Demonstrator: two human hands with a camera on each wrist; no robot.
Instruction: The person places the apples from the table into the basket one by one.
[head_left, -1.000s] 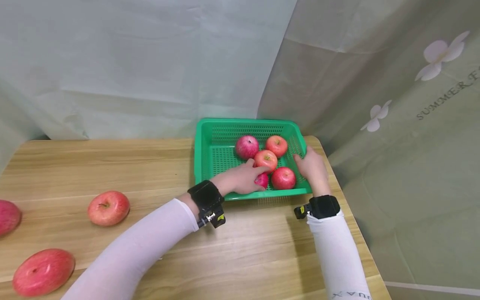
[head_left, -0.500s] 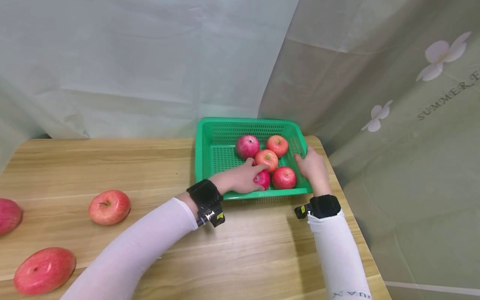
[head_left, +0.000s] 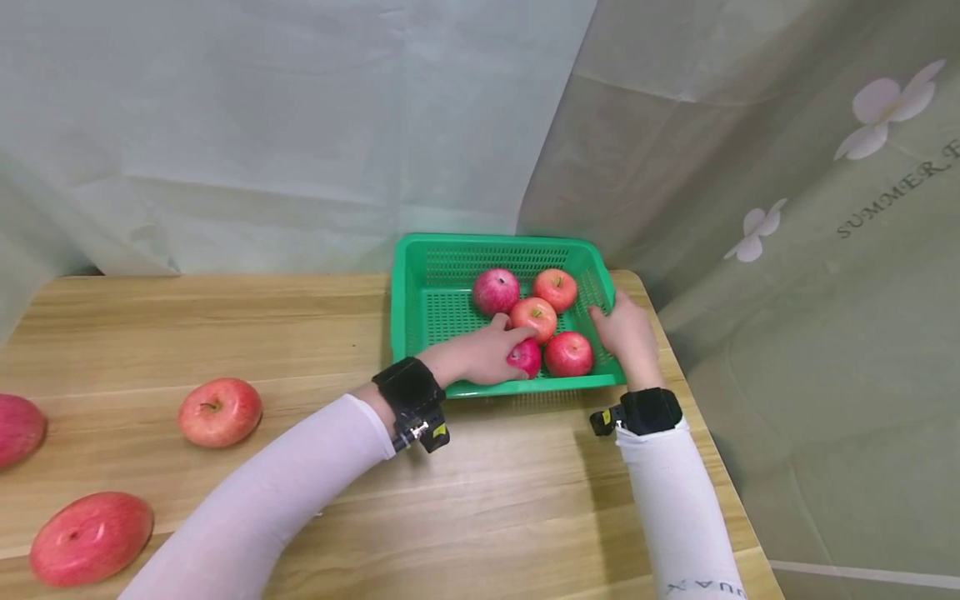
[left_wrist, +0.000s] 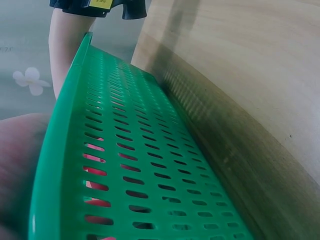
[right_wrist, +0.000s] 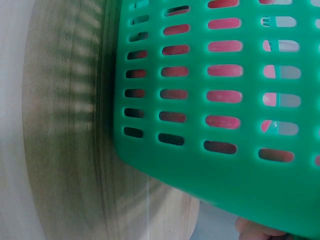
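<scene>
Left hand (head_left: 480, 358) cupped over a small red apple (head_left: 525, 357) at the near wall inside the green basket (head_left: 420, 333), fingers curled round it. Right hand (head_left: 626, 333) gripping the basket's right rim. Four apples crowded alongside. Risk: a loose release nudging neighbours, or the steadying hand tipping the basket near the table (head_left: 300, 333) corner.

Green slotted plastic basket (right_wrist: 220, 150) fills the upper right, its corner resting on the light wooden table (right_wrist: 65, 150). Red shows through the slots. A fingertip (right_wrist: 255, 231) touches its lower edge.
</scene>
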